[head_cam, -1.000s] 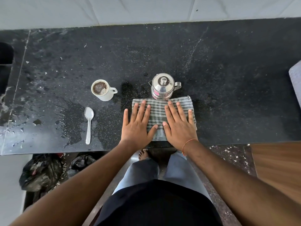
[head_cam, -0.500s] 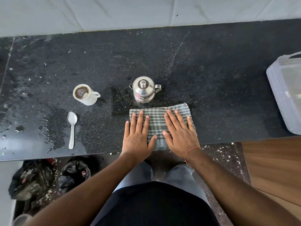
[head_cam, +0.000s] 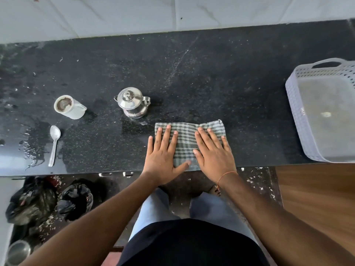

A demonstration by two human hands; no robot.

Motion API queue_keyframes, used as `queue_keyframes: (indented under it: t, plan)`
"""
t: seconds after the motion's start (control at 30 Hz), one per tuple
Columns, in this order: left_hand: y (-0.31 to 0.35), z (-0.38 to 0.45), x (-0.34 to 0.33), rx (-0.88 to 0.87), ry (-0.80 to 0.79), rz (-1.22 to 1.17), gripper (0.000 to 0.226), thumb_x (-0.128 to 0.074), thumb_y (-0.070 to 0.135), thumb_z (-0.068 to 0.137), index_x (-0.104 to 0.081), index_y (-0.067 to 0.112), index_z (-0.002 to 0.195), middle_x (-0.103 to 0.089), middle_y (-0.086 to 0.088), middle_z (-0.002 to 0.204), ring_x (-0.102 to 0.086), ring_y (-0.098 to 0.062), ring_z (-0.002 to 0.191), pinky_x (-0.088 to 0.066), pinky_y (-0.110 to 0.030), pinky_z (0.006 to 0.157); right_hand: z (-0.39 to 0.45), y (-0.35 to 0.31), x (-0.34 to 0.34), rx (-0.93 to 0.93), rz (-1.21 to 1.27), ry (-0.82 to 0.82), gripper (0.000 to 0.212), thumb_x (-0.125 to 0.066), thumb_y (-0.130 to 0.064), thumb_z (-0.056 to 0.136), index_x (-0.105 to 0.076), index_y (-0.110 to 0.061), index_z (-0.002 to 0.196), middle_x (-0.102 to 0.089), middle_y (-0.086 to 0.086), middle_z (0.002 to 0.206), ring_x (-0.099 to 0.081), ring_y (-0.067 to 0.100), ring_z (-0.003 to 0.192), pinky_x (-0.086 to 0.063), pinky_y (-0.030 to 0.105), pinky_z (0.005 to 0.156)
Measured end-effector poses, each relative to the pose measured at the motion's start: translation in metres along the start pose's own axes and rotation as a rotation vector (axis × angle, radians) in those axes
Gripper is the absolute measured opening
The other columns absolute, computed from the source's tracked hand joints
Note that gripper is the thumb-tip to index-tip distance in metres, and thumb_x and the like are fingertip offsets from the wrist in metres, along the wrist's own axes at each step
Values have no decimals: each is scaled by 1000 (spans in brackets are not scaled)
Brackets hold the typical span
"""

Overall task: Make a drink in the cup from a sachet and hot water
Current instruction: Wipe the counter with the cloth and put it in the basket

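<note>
- Spoon (head_cam: 54, 144): lain on the wet part of the counter (head_cam: 211, 77), bowl away from the person, just in front of the cup. Judged light, rigid, slippery where wet; best taken by the handle.
- Cup (head_cam: 69, 107): stood upright at the left, well apart from both hands, brown drink with froth seen inside; handle turned right. Judged ceramic, fragile, probably hot at the wall; the handle is the hold point, and it should be kept level against spilling.
- Steel pot (head_cam: 133, 103): lid on, set between cup and cloth. Judged rigid, smooth, possibly hot; side handle to be used.
- Left hand (head_cam: 163, 152): laid flat, fingers spread, on the left part of the checked cloth (head_cam: 185, 143); nothing gripped.
- Right hand (head_cam: 214, 150): laid flat on the cloth's right part, fingers straight. Cloth judged soft, limp.
- Basket (head_cam: 299, 120): stood at the far right.
</note>
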State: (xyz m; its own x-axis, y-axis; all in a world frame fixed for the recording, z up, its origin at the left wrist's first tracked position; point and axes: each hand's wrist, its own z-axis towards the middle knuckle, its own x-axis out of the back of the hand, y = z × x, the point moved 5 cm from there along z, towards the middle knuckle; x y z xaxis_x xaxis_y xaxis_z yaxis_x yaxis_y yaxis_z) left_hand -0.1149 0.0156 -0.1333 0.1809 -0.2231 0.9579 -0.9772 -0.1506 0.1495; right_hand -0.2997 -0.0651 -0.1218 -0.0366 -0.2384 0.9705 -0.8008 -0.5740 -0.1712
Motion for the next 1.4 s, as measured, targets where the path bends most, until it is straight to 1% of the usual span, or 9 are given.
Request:
queue_keyframes:
  t: [0.1, 0.23, 0.37, 0.5, 0.63, 0.8, 1.03, 1.3, 1.4]
  plan:
    - [18, -7, -4, -74, -62, 33, 137, -39, 105, 77, 16, 25, 173, 31, -9, 179, 29, -33, 165, 12, -57, 133, -17, 17, 1, 53, 10, 13, 63, -25, -52, 113, -26, -26, 170, -17, -10, 180, -16, 19, 166, -23, 56, 131]
    - [20, -10, 3, -166, -97, 103, 123, -66, 71, 92, 19, 32, 172, 36, -11, 176, 24, -35, 166, 3, -51, 136, -34, 39, 1, 155, 58, -27, 83, -30, -71, 106, -13, -25, 173, 2, -8, 182, 0, 19, 168, -12, 55, 135]
    - [11, -22, 23, -265, -42, 4, 91, -75, 48, 98, -28, 31, 173, -1, -14, 182, -8, -36, 169, -15, -53, 136, -55, 74, 0, 282, -89, -55, 120, -65, -77, 85, 1, -28, 173, 12, -7, 181, 2, 21, 168, -14, 62, 132]
    - [8, -39, 35, -447, 75, -133, 46, -53, 30, 105, -70, 18, 146, -44, -12, 170, -42, -39, 157, -35, -57, 128, -69, 95, 14, 320, -127, 71, 87, -76, -31, 96, -30, -24, 170, -22, -7, 179, -28, 21, 163, -29, 58, 129]
    - [2, -30, 50, -343, 157, -399, 43, -58, 17, 100, -74, 34, 136, -67, 14, 148, -60, -11, 144, -44, -40, 123, -76, 97, 40, 353, 16, 232, 51, -84, -18, 87, -74, -25, 137, -68, -9, 147, -65, 20, 136, -53, 52, 111]
    - [7, 18, 87, -49, 275, -884, 59, -70, -2, 98, -75, 53, 119, -80, 20, 109, -74, -8, 80, -60, -25, 69, -72, 110, 66, -100, 541, 202, 32, -75, -16, 97, -77, -21, 129, -81, -4, 119, -75, 11, 102, -58, 27, 87]
    - [48, 89, 144, -93, 310, -1122, 8, -70, 20, 108, -77, 20, 110, -83, 6, 95, -80, -10, 87, -64, -25, 73, -70, 127, 107, -496, 1252, 382, 26, -74, -14, 100, -78, -40, 101, -81, -12, 99, -77, 5, 89, -61, 22, 73]
    - [132, 164, 194, -185, 292, -950, 59, -66, 63, 101, -54, 14, 69, -51, 15, 60, -45, -3, 57, -38, -33, 49, -99, 164, 132, -750, 1761, 538, 16, -67, -34, 106, -81, -28, 109, -83, 4, 109, -82, 23, 95, -66, 43, 70]
    - [176, 194, 194, -165, 97, -1019, 66, -70, 73, 90, -74, 7, 85, -77, -6, 77, -67, -12, 69, -59, -40, 63, -111, 184, 136, -817, 1852, 577, 23, -66, -35, 107, -84, -23, 100, -83, 8, 109, -82, 26, 98, -66, 43, 72]
